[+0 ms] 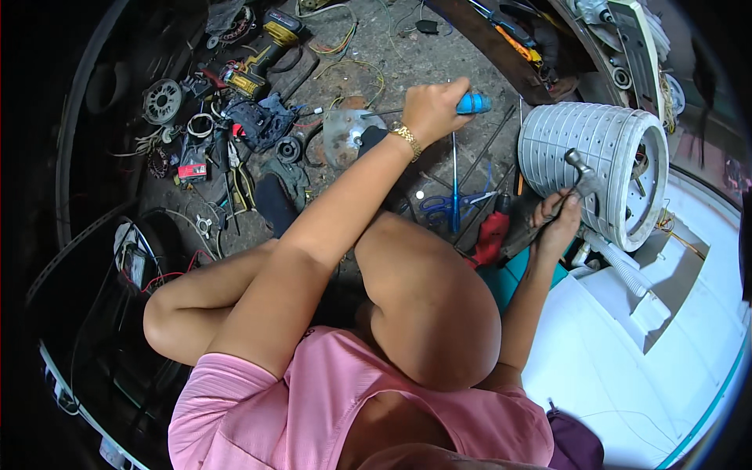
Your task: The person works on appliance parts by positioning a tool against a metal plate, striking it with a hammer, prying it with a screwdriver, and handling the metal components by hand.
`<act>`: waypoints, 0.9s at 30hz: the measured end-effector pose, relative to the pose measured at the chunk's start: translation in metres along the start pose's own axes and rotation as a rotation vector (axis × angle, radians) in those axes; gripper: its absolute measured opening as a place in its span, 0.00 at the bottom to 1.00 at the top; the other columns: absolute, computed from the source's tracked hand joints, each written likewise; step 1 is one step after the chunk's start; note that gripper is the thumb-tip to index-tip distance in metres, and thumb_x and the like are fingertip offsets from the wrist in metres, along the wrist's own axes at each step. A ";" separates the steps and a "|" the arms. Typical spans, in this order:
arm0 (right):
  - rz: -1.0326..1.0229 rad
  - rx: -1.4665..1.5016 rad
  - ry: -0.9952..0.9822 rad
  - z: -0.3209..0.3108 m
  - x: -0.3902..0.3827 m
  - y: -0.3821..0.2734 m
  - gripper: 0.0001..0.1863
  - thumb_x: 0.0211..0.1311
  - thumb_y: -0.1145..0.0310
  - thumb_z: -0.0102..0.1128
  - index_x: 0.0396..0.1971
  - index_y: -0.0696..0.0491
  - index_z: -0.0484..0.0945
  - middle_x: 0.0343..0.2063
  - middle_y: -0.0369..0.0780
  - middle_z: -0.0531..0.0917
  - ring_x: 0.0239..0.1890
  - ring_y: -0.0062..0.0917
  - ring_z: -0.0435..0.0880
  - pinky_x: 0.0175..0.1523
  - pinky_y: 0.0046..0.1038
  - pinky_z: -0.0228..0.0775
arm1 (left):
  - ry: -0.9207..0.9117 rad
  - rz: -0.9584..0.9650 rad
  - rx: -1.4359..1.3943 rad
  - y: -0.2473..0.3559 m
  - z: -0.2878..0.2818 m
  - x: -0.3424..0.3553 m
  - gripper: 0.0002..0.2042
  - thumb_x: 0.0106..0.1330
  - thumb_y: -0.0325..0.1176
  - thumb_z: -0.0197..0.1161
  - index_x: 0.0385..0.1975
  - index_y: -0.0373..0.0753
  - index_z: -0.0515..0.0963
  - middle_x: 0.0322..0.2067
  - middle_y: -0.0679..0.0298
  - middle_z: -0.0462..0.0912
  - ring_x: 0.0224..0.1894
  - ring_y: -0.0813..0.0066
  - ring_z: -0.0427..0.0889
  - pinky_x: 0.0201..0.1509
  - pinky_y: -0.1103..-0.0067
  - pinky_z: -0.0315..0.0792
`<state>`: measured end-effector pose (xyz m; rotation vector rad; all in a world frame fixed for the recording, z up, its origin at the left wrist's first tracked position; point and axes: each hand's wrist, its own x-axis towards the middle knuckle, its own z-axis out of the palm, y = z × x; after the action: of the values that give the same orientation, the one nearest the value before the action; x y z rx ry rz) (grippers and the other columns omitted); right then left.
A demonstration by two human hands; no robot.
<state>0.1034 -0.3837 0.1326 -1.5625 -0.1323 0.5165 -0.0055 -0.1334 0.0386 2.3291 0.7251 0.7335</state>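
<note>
My left hand (432, 110), with a gold bracelet at its wrist, is closed around a blue handle (474, 103), which looks like a screwdriver's. A thin dark shaft runs from the fist toward a round worn metal plate (342, 139) on the floor. Over on the right, my right hand (560, 223) grips a claw hammer (581, 176) by its handle, head up. Behind that head lies a pale ribbed washing-machine drum (548, 141) on its side. A blue screwdriver (455, 207), blue-handled scissors (439, 205) and a red-and-black power tool (492, 233) lie between my hands.
A yellow cordless drill (270, 47), pliers (243, 180), a metal wheel (163, 102) and loose wires crowd the floor at left. To the right, a white appliance panel (603, 360) with a cutout and grey hose (619, 262) borders my right arm. My bare knees frame the near side.
</note>
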 end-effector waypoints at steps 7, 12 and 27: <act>0.105 0.008 -0.053 0.012 0.001 0.032 0.17 0.77 0.52 0.47 0.42 0.53 0.69 0.18 0.36 0.68 0.12 0.19 0.63 0.16 0.23 0.55 | -0.025 -0.054 0.039 -0.018 -0.007 0.000 0.17 0.51 0.46 0.75 0.33 0.48 0.76 0.21 0.61 0.83 0.26 0.56 0.85 0.26 0.63 0.75; 0.106 -0.007 -0.075 0.020 0.001 0.035 0.17 0.77 0.52 0.47 0.42 0.53 0.69 0.18 0.36 0.68 0.12 0.19 0.63 0.16 0.23 0.55 | 0.018 -0.033 0.029 -0.025 -0.005 -0.001 0.17 0.51 0.47 0.75 0.33 0.48 0.76 0.20 0.61 0.82 0.25 0.56 0.85 0.25 0.64 0.75; 0.110 0.004 -0.124 0.026 0.003 0.040 0.15 0.78 0.55 0.46 0.42 0.53 0.69 0.18 0.35 0.68 0.11 0.18 0.62 0.16 0.22 0.56 | 0.025 -0.047 0.029 -0.023 -0.005 0.001 0.18 0.50 0.47 0.76 0.33 0.49 0.76 0.20 0.62 0.82 0.25 0.57 0.85 0.26 0.64 0.76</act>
<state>0.0867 -0.3620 0.0938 -1.5399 -0.1400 0.6997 -0.0155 -0.1150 0.0273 2.3242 0.8040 0.7363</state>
